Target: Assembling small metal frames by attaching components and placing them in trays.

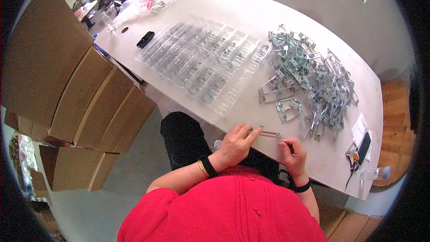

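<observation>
At the table's near edge, a small metal part with two thin parallel rods [270,133] spans the gap between my hands. My left hand [235,145] pinches its left end between thumb and forefinger. My right hand [294,156] has its fingers curled closed at the right end of the same part. Just beyond, a large heap of similar silvery metal parts [313,80] lies tangled, with a few loose ones at its near left side. Left of the heap is a clear plastic tray [231,94] with rows of compartments, many holding small metal pieces.
A black oval holder [145,40] sits beyond the tray's left corner. Clear plastic bags [154,2] lie at the far left. A dark phone [365,145], keys and a clear bottle [375,173] are at the right. Cardboard boxes [89,103] stand left of the white table [251,9].
</observation>
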`<state>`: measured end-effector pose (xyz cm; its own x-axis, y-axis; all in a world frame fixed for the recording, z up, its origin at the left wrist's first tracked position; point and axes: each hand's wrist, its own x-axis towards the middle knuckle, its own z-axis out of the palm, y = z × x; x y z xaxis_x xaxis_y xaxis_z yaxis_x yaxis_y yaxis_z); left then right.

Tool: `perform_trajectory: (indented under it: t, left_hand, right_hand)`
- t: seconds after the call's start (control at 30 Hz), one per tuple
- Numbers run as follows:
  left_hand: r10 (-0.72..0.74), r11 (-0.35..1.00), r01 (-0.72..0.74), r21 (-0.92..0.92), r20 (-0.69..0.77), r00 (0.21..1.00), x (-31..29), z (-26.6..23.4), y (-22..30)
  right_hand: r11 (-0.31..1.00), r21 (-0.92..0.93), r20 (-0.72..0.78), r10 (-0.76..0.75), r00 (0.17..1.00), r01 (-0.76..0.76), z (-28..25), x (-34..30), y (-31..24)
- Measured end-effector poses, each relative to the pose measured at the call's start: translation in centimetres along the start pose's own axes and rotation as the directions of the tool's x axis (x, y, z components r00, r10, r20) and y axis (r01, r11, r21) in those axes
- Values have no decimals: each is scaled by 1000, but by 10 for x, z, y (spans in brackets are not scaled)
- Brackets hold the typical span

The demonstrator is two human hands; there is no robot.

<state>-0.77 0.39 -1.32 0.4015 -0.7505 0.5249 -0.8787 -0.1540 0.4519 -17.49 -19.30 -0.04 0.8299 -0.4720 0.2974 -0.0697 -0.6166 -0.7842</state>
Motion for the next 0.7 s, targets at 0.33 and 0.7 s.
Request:
perform_trajectory:
  t: [0.33,0.7]
  left_hand:
    - [-17,998,12,-64,-78,997,2,4,8]
    - [-85,993,79,-90,-68,994,12,0,12]
  right_hand:
    - [1000,-30,-36,-2,999,1,-1,-2,0]
    - [997,-31,-34,-71,997,70,-1,5,-3]
